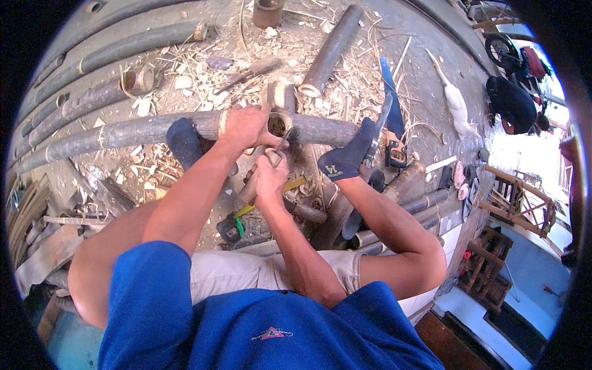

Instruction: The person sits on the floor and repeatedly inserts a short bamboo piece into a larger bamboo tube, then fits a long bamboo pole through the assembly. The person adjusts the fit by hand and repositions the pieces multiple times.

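Observation:
A long dark bamboo pole (142,131) crosses in front of me from the left, between my feet. My left hand (245,126) is wrapped over it beside a pale, round opening (279,125). Just below, my right hand (271,176) is closed around a tool with a thick wooden handle (249,191); its working end points up toward the opening, close to my left thumb, mostly hidden by fingers. Right of the opening, a dark bamboo length (324,129) reaches my right sock (351,151). A short bamboo piece (281,95) lies just beyond.
Shavings and chips cover the floor. Bamboo poles (135,44) lie at the left, another tube (332,52) ahead. A blue-bladed handsaw (394,111) lies beside a long blade (377,132). A tape measure (230,229) sits below my hands. Right: a white cat (455,102), a wooden frame (518,202).

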Tool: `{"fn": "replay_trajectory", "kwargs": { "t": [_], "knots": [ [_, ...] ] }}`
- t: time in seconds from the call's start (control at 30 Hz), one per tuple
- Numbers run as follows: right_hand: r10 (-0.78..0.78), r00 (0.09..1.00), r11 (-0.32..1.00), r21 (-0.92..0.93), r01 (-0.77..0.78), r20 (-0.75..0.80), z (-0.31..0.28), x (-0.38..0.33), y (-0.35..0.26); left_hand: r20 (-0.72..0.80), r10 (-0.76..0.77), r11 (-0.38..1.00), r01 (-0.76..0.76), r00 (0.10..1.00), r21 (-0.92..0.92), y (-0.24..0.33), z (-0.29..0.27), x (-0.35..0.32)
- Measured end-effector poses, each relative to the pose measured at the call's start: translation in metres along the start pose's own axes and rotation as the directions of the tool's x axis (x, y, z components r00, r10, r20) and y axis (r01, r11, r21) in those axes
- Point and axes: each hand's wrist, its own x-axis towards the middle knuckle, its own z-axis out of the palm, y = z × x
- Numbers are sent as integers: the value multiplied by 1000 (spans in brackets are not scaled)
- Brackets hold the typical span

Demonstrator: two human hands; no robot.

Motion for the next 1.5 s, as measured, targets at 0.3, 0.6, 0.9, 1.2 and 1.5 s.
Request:
{"fn": "replay_trajectory", "kwargs": {
  "t": [0.3,0.6,0.9,1.2,1.5],
  "knots": [
    [204,964,897,-426,-115,169,-46,24,-75,-152,-163,986,155,975,-62,20,3,0],
    [425,856,618,-785,-39,292,-56,72,-153,-224,-274,956,239,935,-170,33,2,3],
    [600,696,148,-909,389,395,-26,132,-200,-65,-153,986,148,986,-75,21,3,6],
    [502,754,721,-686,-96,423,-50,69,-102,-110,-41,999,43,993,18,-33,0,-34],
    [348,835,583,600,-548,426,62,61,-71,-134,-82,983,102,988,151,-43,24,-28]
  ]
}}
